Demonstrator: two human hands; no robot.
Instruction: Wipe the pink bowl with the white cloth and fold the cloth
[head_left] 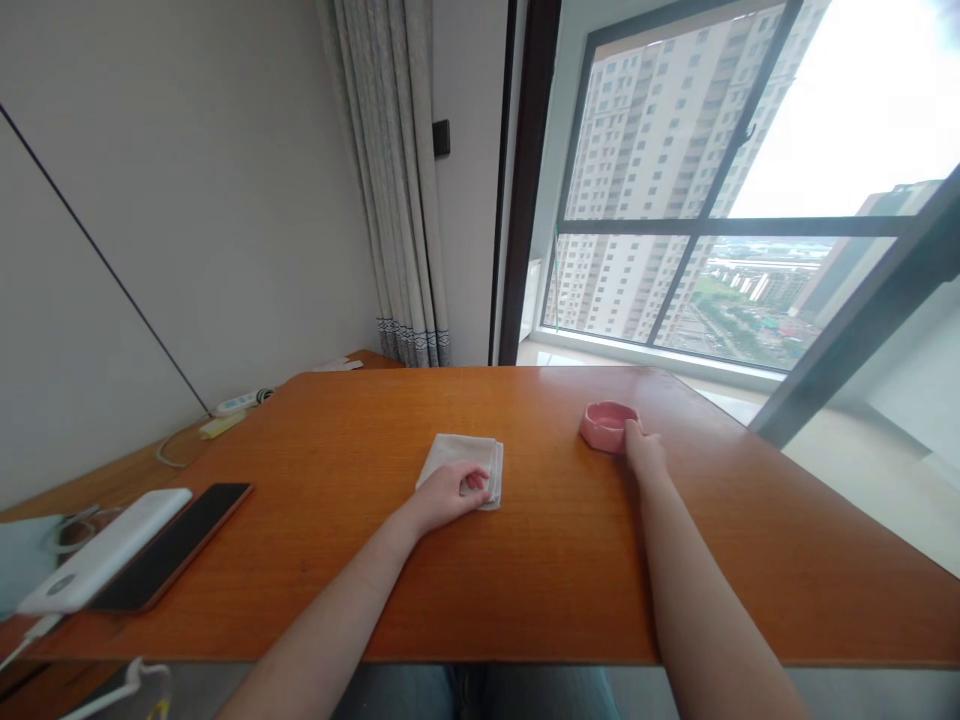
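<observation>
A folded pale cloth (455, 450) lies flat near the middle of the wooden table. My left hand (452, 492) rests on it, its fingers loosely curled with a gap between them and the thumb, and nothing shows in its grasp. Farther right, my right hand (643, 450) grips the near right side of a pink ashtray (602, 433) with an angular outline. The ashtray sits upright at table level; whether it touches the wood I cannot tell. Some fingers of the right hand are hidden behind its rim.
On the left of the table (337, 580) lie a white power bank (112, 545) with a cable and a dark phone (176, 545) beside it. Behind them are a power strip (236, 403) and a yellow item (223, 425). A curtain (397, 180) and a window (697, 225) stand beyond.
</observation>
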